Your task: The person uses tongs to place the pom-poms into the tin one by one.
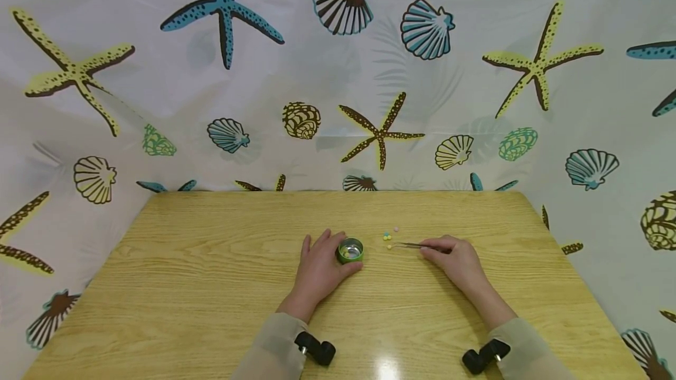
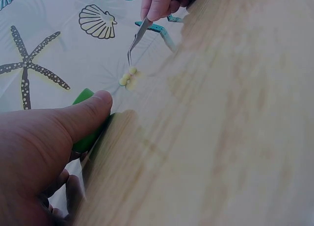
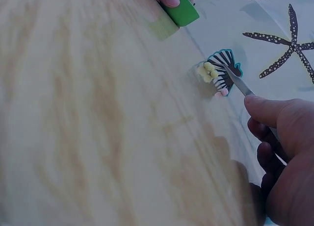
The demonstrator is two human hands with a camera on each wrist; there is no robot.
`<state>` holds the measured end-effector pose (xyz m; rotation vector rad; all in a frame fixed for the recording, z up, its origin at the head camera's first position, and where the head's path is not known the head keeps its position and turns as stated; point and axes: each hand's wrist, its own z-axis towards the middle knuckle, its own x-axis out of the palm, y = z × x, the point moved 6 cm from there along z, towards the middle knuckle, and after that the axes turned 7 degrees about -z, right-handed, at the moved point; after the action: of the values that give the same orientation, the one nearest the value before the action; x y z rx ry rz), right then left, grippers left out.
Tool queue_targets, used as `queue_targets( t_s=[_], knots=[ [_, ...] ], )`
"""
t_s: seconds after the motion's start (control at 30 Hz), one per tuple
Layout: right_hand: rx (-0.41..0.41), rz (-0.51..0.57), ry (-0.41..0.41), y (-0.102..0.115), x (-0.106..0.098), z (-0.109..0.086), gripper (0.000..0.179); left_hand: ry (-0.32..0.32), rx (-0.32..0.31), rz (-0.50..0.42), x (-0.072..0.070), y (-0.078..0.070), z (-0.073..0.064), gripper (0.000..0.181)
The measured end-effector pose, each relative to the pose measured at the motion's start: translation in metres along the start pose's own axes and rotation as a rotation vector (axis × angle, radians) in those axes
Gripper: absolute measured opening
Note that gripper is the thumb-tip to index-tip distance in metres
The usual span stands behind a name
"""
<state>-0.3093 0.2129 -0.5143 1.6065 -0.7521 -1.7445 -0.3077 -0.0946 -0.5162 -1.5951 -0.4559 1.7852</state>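
My left hand (image 1: 321,268) holds a small round green tin (image 1: 351,261) with a silvery inside, thumb on the near side and fingers round the far side. Something yellowish lies in it. A pair of bent-tipped metal tweezers (image 1: 417,245) is pinched in my right hand (image 1: 458,260), pointing left. Their tips are at a yellow bead (image 1: 389,247); whether they grip it I cannot tell. Just behind lie more yellow beads (image 1: 387,238), a blue bead (image 1: 386,234) and a pink bead (image 1: 396,229). In the right wrist view the tweezers (image 3: 239,83) reach the yellow beads (image 3: 208,71).
The wooden table (image 1: 211,309) stretches out on both sides of the hands. A white cloth (image 1: 338,75) printed with starfish and shells hangs behind it and along its sides. Black wrist mounts (image 1: 315,349) sit on both sleeves.
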Motion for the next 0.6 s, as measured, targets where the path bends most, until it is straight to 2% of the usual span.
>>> queue_targets(
  t_s=[0.37,0.6],
  knots=[
    [-0.03,0.026,0.003,0.0047,0.0026,0.0027,0.018,-0.001,0.005,0.008,-0.0003,-0.0001,0.0006,0.077],
    [-0.028,-0.002,0.013,0.0042,0.0048,0.0031,0.018,-0.003,0.011,0.013,-0.0005,-0.0015,0.0002,0.077]
  ],
)
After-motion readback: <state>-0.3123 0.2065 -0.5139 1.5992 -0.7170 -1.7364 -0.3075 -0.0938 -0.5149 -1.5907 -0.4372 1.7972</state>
